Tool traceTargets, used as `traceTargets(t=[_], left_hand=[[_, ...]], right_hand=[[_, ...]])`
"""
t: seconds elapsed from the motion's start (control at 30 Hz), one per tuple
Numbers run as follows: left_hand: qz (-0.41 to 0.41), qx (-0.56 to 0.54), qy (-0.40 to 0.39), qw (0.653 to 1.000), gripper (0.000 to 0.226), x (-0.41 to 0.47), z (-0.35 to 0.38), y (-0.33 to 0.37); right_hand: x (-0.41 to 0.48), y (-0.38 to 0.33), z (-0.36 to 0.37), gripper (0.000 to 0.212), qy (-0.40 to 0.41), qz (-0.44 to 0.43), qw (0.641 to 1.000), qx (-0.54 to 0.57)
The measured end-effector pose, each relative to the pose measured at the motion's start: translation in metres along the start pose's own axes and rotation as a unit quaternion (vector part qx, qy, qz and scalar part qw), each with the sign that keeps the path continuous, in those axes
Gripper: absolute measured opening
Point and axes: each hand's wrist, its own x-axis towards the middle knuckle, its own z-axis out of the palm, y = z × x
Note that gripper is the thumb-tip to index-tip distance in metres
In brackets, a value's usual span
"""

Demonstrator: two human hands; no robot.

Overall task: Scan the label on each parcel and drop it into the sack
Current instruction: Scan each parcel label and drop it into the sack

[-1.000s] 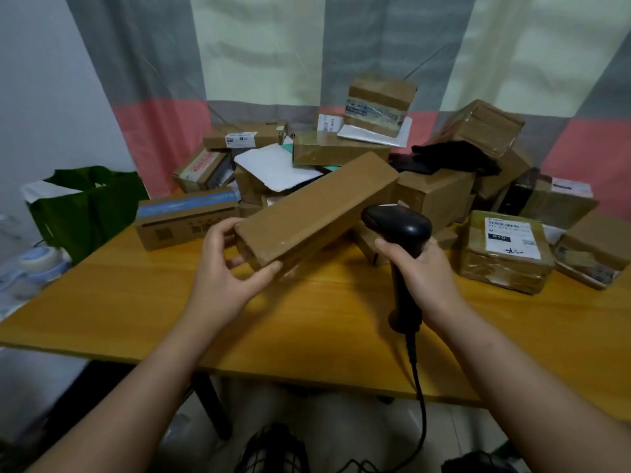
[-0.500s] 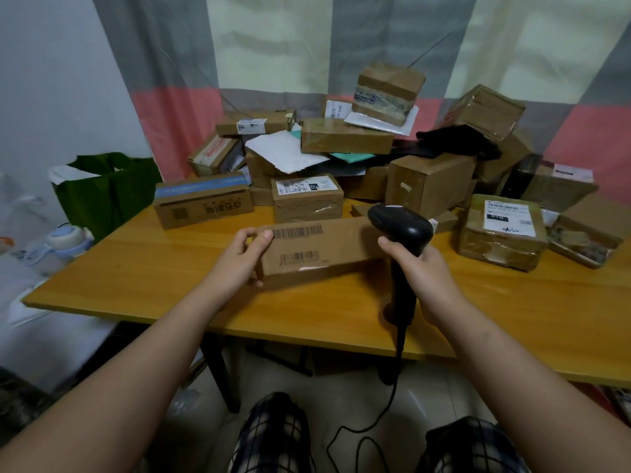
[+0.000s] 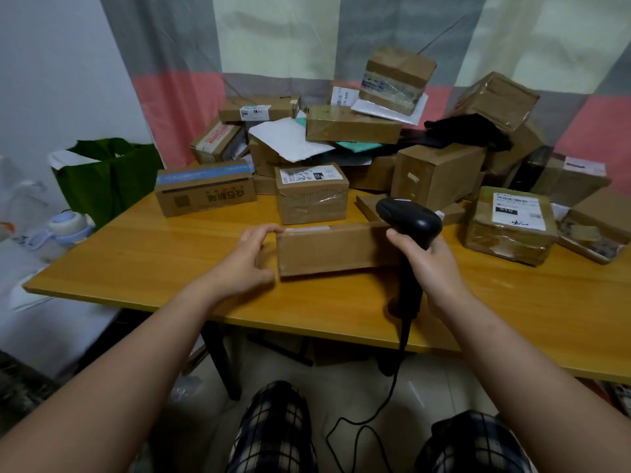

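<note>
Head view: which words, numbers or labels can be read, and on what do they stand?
"010": on the white label of the taped parcel at right.
Rest of that label: too small to read.
Small parcel behind the held box: its print is blurred.
Upside-down print on the blue-taped box: unreadable.
Scanner: no text seen.

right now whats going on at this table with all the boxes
A person is scanning parcels. The left hand holds one end of a long brown box on or just above the table. The right hand grips a black corded scanner, its head by the box's other end. More parcels are piled behind, and the green sack stands off the table's left side.
</note>
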Motion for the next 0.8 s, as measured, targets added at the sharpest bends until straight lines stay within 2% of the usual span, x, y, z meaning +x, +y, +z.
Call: traceTargets(t=[0.07,0.13,0.17,0.27,0.4,0.47,0.6,0.7,0.73,0.8], left_hand=[[-0.02,-0.065,0.02,0.997,0.041,0.001,0.006,0.002],[-0.044,-0.135,0.066,0.988,0.008,0.004,0.012,0.009],[-0.05,-0.134,0.076,0.987,0.009,0.006,0.015,0.012],[-0.083,-0.087,0.063,0.991,0.036,0.012,0.026,0.019],[-0.111,-0.121,0.042,0.986,0.07,0.01,0.03,0.029],[-0.09,-0.134,0.038,0.986,0.066,0.007,0.031,0.028],[-0.028,-0.176,0.015,0.984,0.047,-0.004,0.031,0.03],[-0.006,-0.191,-0.035,0.981,0.048,-0.011,0.031,0.034],[0.005,-0.167,-0.034,0.985,0.05,-0.012,0.032,0.035],[0.047,-0.064,0.045,0.996,0.053,-0.014,0.035,0.038]], right_hand=[[0.005,0.0,-0.001,0.045,0.02,0.016,1.0,0.003],[0.009,0.0,-0.002,0.043,0.031,0.032,0.999,0.031],[0.01,0.001,-0.002,0.041,0.03,0.045,0.997,0.056],[0.01,0.002,-0.005,0.051,0.033,0.08,0.991,0.103],[0.006,0.002,-0.006,0.059,0.047,0.08,0.991,0.101],[-0.003,0.003,0.0,0.059,0.039,0.085,0.991,0.099],[-0.026,0.007,0.018,0.034,-0.022,0.161,0.972,0.168],[-0.037,0.01,0.029,0.032,-0.04,0.153,0.964,0.215],[-0.041,0.009,0.033,0.031,-0.049,0.139,0.965,0.218],[-0.044,0.007,0.036,0.027,-0.047,0.112,0.971,0.208]])
